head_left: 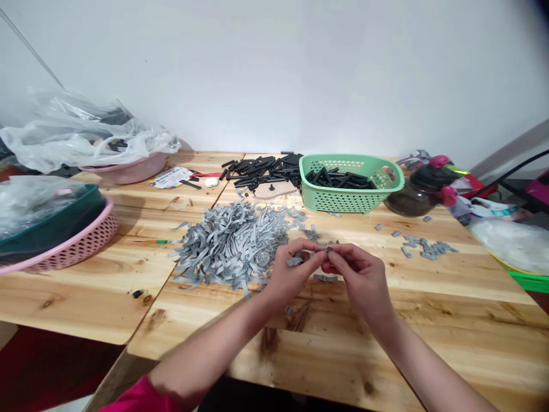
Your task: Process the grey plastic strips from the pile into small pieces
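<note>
My left hand (pixel 295 266) and my right hand (pixel 358 272) meet fingertip to fingertip above the wooden table, pinching a small grey piece (pixel 328 249) between them. Another grey piece (pixel 294 261) lies against the curled fingers of my left hand. To the left of my hands spreads a big heap of grey strips (pixel 231 243). A few grey pieces (pixel 325 278) rest on the table just below my fingers. Off to the right is a small scatter of folded grey pieces (pixel 433 249).
Behind stand a green basket (pixel 347 200) of black tubes, a pile of black tubes (pixel 266 170) and a dark pot (pixel 414 191) with pink knobs. Pink baskets (pixel 81 240) and plastic bags (pixel 86 140) sit at left. A white bag (pixel 510 243) lies at the right edge.
</note>
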Demonstrator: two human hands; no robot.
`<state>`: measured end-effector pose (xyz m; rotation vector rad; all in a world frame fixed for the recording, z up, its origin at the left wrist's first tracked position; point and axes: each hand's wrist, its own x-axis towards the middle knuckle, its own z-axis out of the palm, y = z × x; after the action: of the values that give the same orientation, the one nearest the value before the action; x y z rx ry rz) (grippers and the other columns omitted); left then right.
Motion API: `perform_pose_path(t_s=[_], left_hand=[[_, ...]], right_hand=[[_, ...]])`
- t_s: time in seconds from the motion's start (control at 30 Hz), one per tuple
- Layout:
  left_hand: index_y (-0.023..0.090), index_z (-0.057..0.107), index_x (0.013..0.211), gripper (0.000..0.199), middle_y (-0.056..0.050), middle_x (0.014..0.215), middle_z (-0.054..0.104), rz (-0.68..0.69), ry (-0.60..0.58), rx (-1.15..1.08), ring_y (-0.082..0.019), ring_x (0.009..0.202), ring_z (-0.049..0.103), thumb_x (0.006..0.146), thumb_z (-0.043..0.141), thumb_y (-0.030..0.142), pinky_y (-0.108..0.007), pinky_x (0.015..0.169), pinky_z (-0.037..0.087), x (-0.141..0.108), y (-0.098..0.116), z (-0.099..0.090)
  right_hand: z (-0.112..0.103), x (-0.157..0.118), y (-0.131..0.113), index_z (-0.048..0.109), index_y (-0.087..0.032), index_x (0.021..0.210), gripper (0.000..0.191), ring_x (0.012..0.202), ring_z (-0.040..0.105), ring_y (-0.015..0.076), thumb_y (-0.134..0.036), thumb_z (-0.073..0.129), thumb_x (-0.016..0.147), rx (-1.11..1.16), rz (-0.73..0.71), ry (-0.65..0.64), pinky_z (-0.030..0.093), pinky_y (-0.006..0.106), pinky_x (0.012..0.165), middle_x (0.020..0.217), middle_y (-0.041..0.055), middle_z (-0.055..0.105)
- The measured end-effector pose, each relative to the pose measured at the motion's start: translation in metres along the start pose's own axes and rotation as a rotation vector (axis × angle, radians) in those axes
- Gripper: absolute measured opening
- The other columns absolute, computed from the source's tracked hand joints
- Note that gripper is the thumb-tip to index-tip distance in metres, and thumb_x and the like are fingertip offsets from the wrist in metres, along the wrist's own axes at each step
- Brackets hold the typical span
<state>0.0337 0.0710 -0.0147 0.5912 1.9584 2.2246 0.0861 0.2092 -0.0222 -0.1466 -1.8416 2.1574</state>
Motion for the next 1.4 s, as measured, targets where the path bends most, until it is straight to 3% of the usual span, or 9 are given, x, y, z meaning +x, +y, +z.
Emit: perform_pose_path(t_s=[0.17, 0.43, 0.63, 0.8, 1.1, 1.4], left_hand=[[0.013, 0.069, 0.079, 0.016, -0.004, 0.081, 0.066, 0.049, 0.012, 0.017, -0.008, 0.060, 0.051, 0.078, 0.072, 0.029, -0.021, 0.058, 0.043, -0.0014, 0.0004, 0.0002], [0.015, 0.068, 0.083, 0.014, -0.004, 0.083, 0.066, 0.067, -0.008, 0.084, -0.010, 0.067, 0.055, 0.082, 0.070, 0.028, -0.021, 0.062, 0.044, -0.0018, -0.0001, -0.0006], [0.016, 0.068, 0.088, 0.008, -0.005, 0.082, 0.067, 0.290, -0.006, 0.287, -0.012, 0.068, 0.057, 0.085, 0.064, 0.023, -0.025, 0.067, 0.048, -0.0061, 0.0024, -0.0029], [0.019, 0.071, 0.101, 0.019, -0.010, 0.100, 0.067, 0.467, -0.068, 0.354, -0.017, 0.090, 0.063, 0.088, 0.059, 0.015, -0.027, 0.076, 0.051, -0.0077, 0.0055, -0.0053], [0.015, 0.068, 0.083, 0.005, -0.008, 0.092, 0.068, 0.305, -0.016, 0.215, -0.011, 0.070, 0.060, 0.084, 0.066, 0.020, -0.024, 0.067, 0.049, 0.0001, 0.0082, -0.0072], [0.016, 0.064, 0.088, 0.004, -0.007, 0.090, 0.066, 0.367, -0.034, 0.367, -0.015, 0.079, 0.061, 0.086, 0.061, 0.017, -0.025, 0.069, 0.049, -0.0050, 0.0072, -0.0052]], right_hand=[[0.0029, -0.0015, 0.0027, 0.072, -0.019, 0.097, 0.021, 0.072, 0.069, 0.0144, -0.032, 0.074, 0.080, 0.083, 0.046, -0.039, 0.062, 0.028, 0.069, 0.085, 0.0040, 0.072], [0.0038, -0.0026, -0.0006, 0.070, -0.018, 0.090, 0.016, 0.066, 0.065, 0.0105, -0.031, 0.073, 0.082, 0.019, 0.004, -0.026, 0.060, 0.022, 0.066, 0.079, 0.0013, 0.068], [0.0052, -0.0045, -0.0050, 0.068, -0.017, 0.088, 0.016, 0.068, 0.065, 0.0120, -0.033, 0.070, 0.084, -0.070, -0.038, -0.034, 0.059, 0.021, 0.065, 0.078, 0.0020, 0.067], [0.0042, -0.0052, -0.0044, 0.069, -0.018, 0.090, 0.017, 0.067, 0.066, 0.0129, -0.034, 0.069, 0.084, -0.111, -0.067, -0.040, 0.059, 0.022, 0.064, 0.077, 0.0022, 0.067], [0.0059, -0.0044, -0.0034, 0.072, -0.019, 0.089, 0.016, 0.075, 0.070, 0.0163, -0.031, 0.074, 0.080, -0.084, -0.071, -0.045, 0.063, 0.028, 0.073, 0.084, 0.0031, 0.070], [0.0077, -0.0064, -0.0025, 0.071, -0.018, 0.091, 0.020, 0.071, 0.068, 0.0162, -0.035, 0.070, 0.082, -0.136, -0.069, 0.025, 0.060, 0.026, 0.067, 0.080, 0.0044, 0.070]])
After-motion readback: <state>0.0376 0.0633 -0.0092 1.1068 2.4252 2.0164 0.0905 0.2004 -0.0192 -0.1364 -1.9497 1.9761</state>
